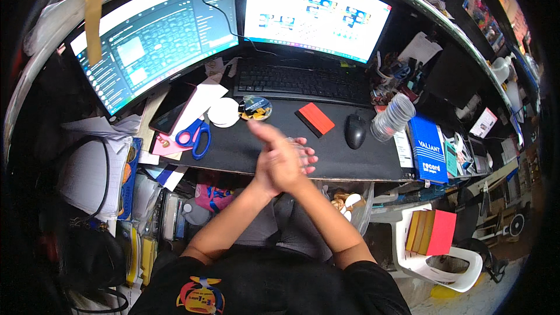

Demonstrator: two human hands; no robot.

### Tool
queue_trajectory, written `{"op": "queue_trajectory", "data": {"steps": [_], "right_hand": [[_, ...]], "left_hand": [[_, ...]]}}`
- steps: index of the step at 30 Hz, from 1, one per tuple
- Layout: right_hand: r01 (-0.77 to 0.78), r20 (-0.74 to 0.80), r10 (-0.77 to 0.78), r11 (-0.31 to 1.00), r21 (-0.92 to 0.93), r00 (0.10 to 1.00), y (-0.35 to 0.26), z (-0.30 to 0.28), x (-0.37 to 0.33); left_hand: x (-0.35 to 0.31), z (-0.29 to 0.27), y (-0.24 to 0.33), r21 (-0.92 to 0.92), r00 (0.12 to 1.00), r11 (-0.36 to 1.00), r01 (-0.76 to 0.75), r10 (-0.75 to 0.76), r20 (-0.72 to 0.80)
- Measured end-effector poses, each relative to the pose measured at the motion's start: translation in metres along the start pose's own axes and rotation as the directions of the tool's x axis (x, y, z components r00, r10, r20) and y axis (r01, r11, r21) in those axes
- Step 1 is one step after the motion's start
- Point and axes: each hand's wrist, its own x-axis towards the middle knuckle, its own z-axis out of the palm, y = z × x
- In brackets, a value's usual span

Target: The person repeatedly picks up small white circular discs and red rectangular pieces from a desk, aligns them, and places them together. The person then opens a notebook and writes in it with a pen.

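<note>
My two hands are pressed together, palm against palm, over the front edge of the black desk [227, 157]. My right hand [284, 166] lies across the left, its fingers reaching toward the upper left. Behind it, the stretched fingers of my left hand [307, 156] stick out to the right; its palm is hidden. Nothing can be seen between them. Farther off lie a red and black card-like piece [315, 119], a round disc with a dark and yellow picture [255, 108] and white round discs [223, 112]. Blue-handled scissors [201, 141] rest to the left.
Two lit monitors [157, 44] stand behind a black keyboard [303, 81]. A black mouse [354, 131], stacked clear cups [396, 114] and a blue record book [429, 150] are on the right. A phone [173, 108] lies left. Red-covered books [438, 233] sit on a white chair [406, 256].
</note>
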Motion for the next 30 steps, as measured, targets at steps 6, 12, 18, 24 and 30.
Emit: {"op": "queue_trajectory", "data": {"steps": [6,12,18,24,30], "right_hand": [[0.092,-0.175,-0.106,0.992,-0.085,0.979,-0.027,-0.039,-0.023],[0.065,-0.149,-0.251,0.681,-0.729,0.957,-0.004,-0.042,0.021],[0.154,0.42,0.289,0.638,-0.755,0.86,0.076,0.028,0.11],[0.047,0.249,0.725,0.287,-0.957,0.642,0.086,0.072,0.151],[-0.09,0.156,0.684,0.309,-0.947,0.712,0.101,0.073,0.165]], "left_hand": [[0.012,0.018,-0.046,-0.089,0.971,0.969,0.23,-0.234,-0.039],[-0.007,0.027,-0.039,0.182,0.934,0.962,0.203,-0.134,-0.332],[-0.041,0.035,-0.018,0.153,0.869,0.928,0.339,-0.246,-0.43],[-0.061,0.038,0.007,0.189,0.858,0.935,0.301,-0.179,-0.481],[-0.068,0.031,0.033,0.242,0.896,0.962,0.128,-0.008,-0.444]]}}
